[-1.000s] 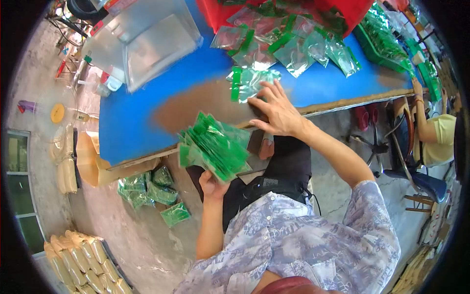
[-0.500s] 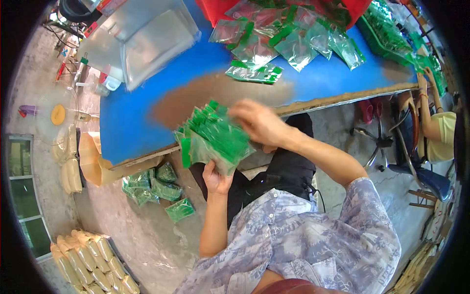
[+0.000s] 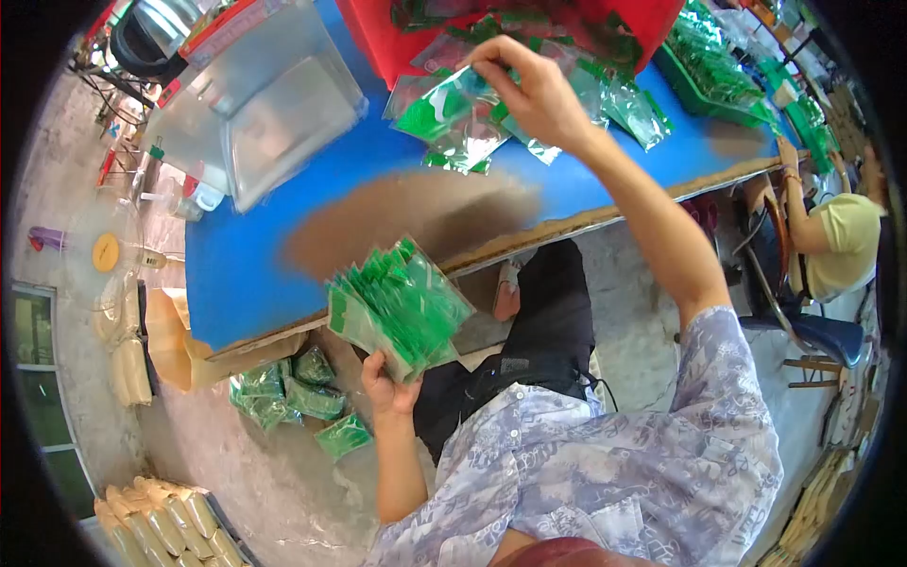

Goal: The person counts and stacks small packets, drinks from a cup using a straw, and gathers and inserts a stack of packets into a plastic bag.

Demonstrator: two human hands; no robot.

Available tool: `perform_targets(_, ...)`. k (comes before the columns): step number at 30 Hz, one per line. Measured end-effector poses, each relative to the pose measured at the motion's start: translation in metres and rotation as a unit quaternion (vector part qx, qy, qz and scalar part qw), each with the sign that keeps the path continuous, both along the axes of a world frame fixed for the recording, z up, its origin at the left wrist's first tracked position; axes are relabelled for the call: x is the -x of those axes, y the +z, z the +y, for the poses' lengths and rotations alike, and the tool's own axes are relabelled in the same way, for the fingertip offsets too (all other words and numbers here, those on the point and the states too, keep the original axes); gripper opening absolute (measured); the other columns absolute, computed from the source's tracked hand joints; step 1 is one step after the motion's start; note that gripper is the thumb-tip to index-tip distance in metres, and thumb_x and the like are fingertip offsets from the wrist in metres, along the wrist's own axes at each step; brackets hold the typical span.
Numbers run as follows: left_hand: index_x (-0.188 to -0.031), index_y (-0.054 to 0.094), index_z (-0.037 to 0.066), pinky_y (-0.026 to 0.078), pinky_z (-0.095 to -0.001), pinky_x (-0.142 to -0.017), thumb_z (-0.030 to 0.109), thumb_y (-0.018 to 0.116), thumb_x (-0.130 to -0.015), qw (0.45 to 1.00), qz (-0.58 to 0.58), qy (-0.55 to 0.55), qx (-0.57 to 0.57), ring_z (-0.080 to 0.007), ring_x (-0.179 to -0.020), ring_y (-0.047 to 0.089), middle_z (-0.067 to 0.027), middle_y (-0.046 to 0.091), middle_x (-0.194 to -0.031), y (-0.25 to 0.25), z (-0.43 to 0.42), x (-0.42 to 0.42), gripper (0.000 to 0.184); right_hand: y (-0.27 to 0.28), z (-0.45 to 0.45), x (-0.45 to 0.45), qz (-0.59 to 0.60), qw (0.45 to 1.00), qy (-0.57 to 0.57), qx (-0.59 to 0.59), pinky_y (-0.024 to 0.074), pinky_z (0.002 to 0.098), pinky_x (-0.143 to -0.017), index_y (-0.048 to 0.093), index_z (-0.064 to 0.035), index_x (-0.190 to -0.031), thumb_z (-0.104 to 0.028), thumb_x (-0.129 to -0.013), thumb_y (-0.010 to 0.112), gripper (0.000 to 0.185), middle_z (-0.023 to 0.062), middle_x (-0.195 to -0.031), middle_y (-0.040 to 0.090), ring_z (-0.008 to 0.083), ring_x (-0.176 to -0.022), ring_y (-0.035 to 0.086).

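Observation:
My left hand (image 3: pixel 391 386) grips a fanned stack of clear packets with green strips (image 3: pixel 399 307), held in front of the table's front edge. Above the loose packets on the table, my right hand (image 3: pixel 539 90) pinches one green and clear packet (image 3: pixel 436 106) by its upper corner. Several similar packets (image 3: pixel 619 106) lie spread under and beside it, in front of a red container (image 3: pixel 368 38) that holds more of them.
The blue table (image 3: pixel 236 260) has a worn brown patch. A clear plastic tray (image 3: pixel 288 118) stands at its left, a green basket of packets (image 3: pixel 713 71) at its right. Green bags (image 3: pixel 312 397) lie on the floor. A person in yellow (image 3: pixel 841 241) sits at the far right.
My right hand went from the table to the stack, then up and away over the loose packets with one packet in its fingers. My left hand still holds the stack.

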State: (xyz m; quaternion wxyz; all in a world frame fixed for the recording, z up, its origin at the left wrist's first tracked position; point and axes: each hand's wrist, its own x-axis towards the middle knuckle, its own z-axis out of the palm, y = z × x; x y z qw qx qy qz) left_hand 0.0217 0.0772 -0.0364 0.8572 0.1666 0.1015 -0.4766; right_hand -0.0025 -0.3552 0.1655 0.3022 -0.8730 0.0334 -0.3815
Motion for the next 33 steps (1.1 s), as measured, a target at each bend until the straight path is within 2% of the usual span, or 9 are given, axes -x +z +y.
perform_targets(3,-0.136,0.059,0.004,0.048,-0.0528,-0.11,0.019,0.074,-0.083,1.0,-0.01,0.002,-0.018,-0.0318,-0.125,0.063,-0.0128,0.067,-0.134,0.015,-0.011,0.004,0.057,0.021,-0.041,-0.011,0.047,0.967,0.052,0.246,0.042,0.0468,-0.112,0.07,-0.0086,-0.117,-0.008,-0.099,0.06,0.021,0.0063,-0.125,0.068,0.0306,-0.137,0.05)
perform_targets(7,-0.137,0.058,0.004,0.048,-0.0524,-0.109,0.017,0.074,-0.084,1.0,-0.003,0.01,-0.005,-0.0326,-0.124,0.063,-0.0128,0.067,-0.133,0.017,-0.014,0.005,0.057,-0.005,-0.114,-0.003,0.276,0.834,-0.068,0.472,0.038,0.05,-0.116,0.071,-0.0131,-0.123,0.0,-0.076,0.069,0.049,0.0085,-0.143,0.061,0.0345,-0.144,0.043)
perform_targets(11,-0.138,0.057,0.002,0.05,-0.0517,-0.108,0.015,0.072,-0.085,1.0,-0.015,-0.006,-0.001,-0.0329,-0.121,0.064,-0.0134,0.067,-0.131,0.027,-0.017,-0.002,0.057,-0.075,-0.119,0.003,0.161,0.936,-0.193,0.248,0.0399,0.0531,-0.114,0.068,-0.0138,-0.126,-0.005,-0.086,0.062,0.041,0.0132,-0.145,0.056,0.0393,-0.142,0.043)
perform_targets(18,-0.136,0.057,0.002,0.053,-0.0488,-0.104,0.019,0.072,-0.085,0.992,-0.081,0.004,-0.091,-0.0315,-0.117,0.066,-0.0133,0.067,-0.129,0.056,-0.037,-0.016,0.055,-0.139,-0.079,0.028,0.263,0.896,-0.279,0.222,0.0356,0.0569,-0.116,0.061,-0.0078,-0.136,-0.032,-0.1,0.06,0.043,0.0198,-0.151,0.049,0.0453,-0.142,0.042)
perform_targets(21,-0.138,0.054,0.002,0.052,-0.0486,-0.105,0.017,0.071,-0.086,0.983,-0.123,-0.002,-0.135,-0.031,-0.118,0.065,-0.0127,0.065,-0.129,0.069,-0.056,-0.039,0.057,-0.081,0.024,0.019,0.2,0.968,-0.083,-0.129,0.0394,0.0448,-0.115,0.044,0.0064,-0.148,-0.065,-0.096,0.059,0.09,0.0269,-0.142,0.057,0.0406,-0.137,0.051)
perform_targets(23,-0.136,0.056,0.0,0.052,-0.0448,-0.104,0.014,0.072,-0.088,0.973,-0.197,0.013,-0.12,-0.0266,-0.117,0.065,-0.0105,0.066,-0.126,0.092,-0.083,-0.052,0.053,-0.043,0.07,0.021,0.348,0.807,0.167,-0.447,0.0379,0.0437,-0.116,0.031,0.0061,-0.157,-0.073,-0.094,0.055,0.103,0.0324,-0.151,0.047,0.0373,-0.143,0.046)
perform_targets(27,-0.136,0.056,0.002,0.049,-0.0379,-0.104,0.008,0.081,-0.081,0.821,-0.527,0.085,-0.202,-0.0191,-0.115,0.062,-0.0074,0.064,-0.127,0.108,-0.121,-0.086,0.061,-0.047,0.112,-0.003,0.116,0.97,0.155,-0.145,0.0376,0.0441,-0.118,0.019,0.0013,-0.16,-0.041,-0.078,0.09,0.116,0.0292,-0.155,0.042,0.0383,-0.143,0.045)
perform_targets(29,-0.14,0.05,0.003,0.048,-0.0363,-0.105,0.009,0.085,-0.08,0.648,-0.713,0.015,-0.268,-0.017,-0.118,0.059,-0.0073,0.063,-0.128,0.105,-0.12,-0.115,0.069,-0.068,0.11,-0.019,0.093,0.973,0.175,-0.119,0.037,0.0443,-0.119,0.012,-0.0036,-0.162,-0.02,-0.069,0.094,0.126,0.0265,-0.156,0.042,0.0388,-0.145,0.043)
perform_targets(33,-0.154,0.032,0.004,0.039,-0.0388,-0.116,0.009,0.091,-0.077,0.719,-0.667,-0.059,-0.186,-0.0181,-0.135,0.048,-0.0074,0.052,-0.145,0.081,-0.125,-0.13,0.097,-0.127,0.113,-0.028,0.103,0.959,0.164,-0.206,0.0362,0.0458,-0.119,0.01,-0.0063,-0.163,-0.015,-0.069,0.093,0.125,0.0242,-0.158,0.038,0.0382,-0.146,0.04)
